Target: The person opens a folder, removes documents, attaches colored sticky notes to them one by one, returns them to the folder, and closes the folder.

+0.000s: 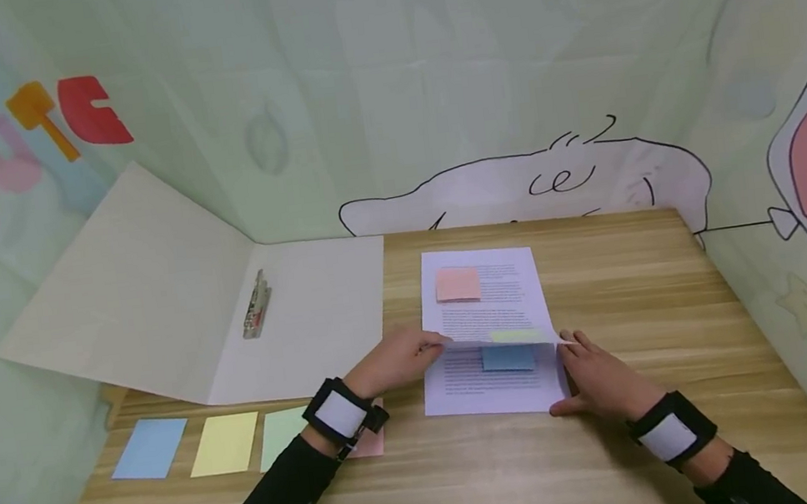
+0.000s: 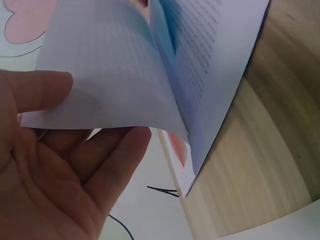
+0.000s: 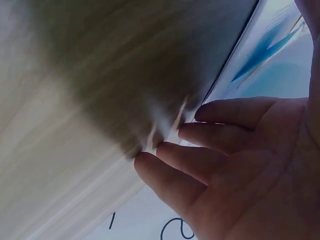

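A printed sheet (image 1: 487, 313) bears a pink sticky note (image 1: 457, 285) and a pale green one (image 1: 515, 336); its lower edge is lifted off the page beneath. That lower printed page (image 1: 492, 395) carries a blue sticky note (image 1: 507, 358). With thumb above and fingers below, my left hand (image 1: 403, 359) pinches the lifted sheet's left side, as the left wrist view shows (image 2: 100, 90). My right hand (image 1: 604, 379) rests at the pages' right edge, thumb near the bottom corner. Its fingers (image 3: 170, 167) reach out fairly straight, tips against the wooden table.
Left of the pages lies an opened white folder (image 1: 320, 313), its cover (image 1: 145, 300) leaning up. A narrow silver item (image 1: 255, 305) with red marks lies inside. Blue (image 1: 150, 449), yellow (image 1: 225, 444), green (image 1: 278, 435) and pink (image 1: 368, 444) paper squares line the front left.
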Available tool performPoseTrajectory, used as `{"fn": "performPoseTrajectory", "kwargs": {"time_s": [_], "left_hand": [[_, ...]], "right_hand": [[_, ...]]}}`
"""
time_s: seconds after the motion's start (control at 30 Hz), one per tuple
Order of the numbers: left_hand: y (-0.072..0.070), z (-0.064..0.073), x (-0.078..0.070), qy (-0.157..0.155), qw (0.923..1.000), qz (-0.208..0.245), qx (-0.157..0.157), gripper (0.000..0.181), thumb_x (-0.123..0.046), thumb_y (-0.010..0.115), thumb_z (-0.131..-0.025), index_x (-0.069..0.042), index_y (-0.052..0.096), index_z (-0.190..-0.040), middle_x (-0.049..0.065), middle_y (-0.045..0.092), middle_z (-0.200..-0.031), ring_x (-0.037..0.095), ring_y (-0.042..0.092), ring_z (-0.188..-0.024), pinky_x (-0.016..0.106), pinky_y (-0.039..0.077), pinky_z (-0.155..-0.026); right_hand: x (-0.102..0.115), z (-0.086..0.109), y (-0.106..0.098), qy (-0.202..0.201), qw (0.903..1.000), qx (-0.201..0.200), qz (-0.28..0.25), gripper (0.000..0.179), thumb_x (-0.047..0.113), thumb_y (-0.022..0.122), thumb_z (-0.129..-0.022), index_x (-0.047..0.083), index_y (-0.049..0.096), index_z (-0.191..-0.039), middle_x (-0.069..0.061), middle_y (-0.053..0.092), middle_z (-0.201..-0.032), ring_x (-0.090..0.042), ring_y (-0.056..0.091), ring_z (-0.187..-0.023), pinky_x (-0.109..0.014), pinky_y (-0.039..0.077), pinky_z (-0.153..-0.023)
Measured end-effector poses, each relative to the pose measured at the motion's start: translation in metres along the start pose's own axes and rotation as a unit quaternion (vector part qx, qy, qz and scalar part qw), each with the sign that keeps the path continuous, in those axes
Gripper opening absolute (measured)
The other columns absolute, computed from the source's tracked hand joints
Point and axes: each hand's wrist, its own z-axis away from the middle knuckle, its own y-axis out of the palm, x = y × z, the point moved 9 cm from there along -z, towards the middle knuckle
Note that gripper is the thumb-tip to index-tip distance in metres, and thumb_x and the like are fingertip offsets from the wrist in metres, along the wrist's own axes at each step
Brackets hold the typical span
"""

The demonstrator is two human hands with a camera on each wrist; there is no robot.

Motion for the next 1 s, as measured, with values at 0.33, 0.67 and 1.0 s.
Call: {"fn": "performPoseTrajectory", "kwargs": {"time_s": [0.33,0.67,1.0], "left_hand": [[0.024,-0.003,-0.004,0.012,0.9973,-0.070,0.020,0.023,-0.012,0.054,-0.096,-0.009,0.072,-0.109,0.003,0.068,-0.109,0.006,0.054,-0.069,0.021,0.043,-0.060],[0.041,0.003,-0.008,0.024,0.9937,-0.089,0.063,0.015,-0.010,0.061,-0.090,-0.007,0.073,-0.099,0.003,0.069,-0.104,0.014,0.062,-0.096,0.029,0.048,-0.084],[0.050,0.009,-0.008,0.050,0.9883,-0.123,0.076,0.015,-0.009,0.071,-0.080,-0.005,0.073,-0.095,0.011,0.064,-0.113,0.025,0.057,-0.108,0.033,0.042,-0.095]], "right_hand": [[-0.011,0.017,-0.023,0.004,0.9996,-0.009,-0.025,0.103,0.056,0.079,-0.064,-0.016,0.045,-0.128,-0.040,0.037,-0.133,-0.054,0.037,-0.122,-0.058,0.036,-0.095],[0.001,0.012,-0.022,0.008,0.9976,0.026,-0.064,0.112,0.059,0.078,-0.063,-0.010,0.035,-0.139,-0.037,0.026,-0.143,-0.050,0.032,-0.128,-0.058,0.034,-0.097],[0.016,0.000,0.000,-0.014,0.9996,0.024,0.000,0.082,0.039,0.080,-0.074,-0.003,0.046,-0.136,-0.031,0.032,-0.143,-0.050,0.033,-0.127,-0.057,0.038,-0.095]]}}
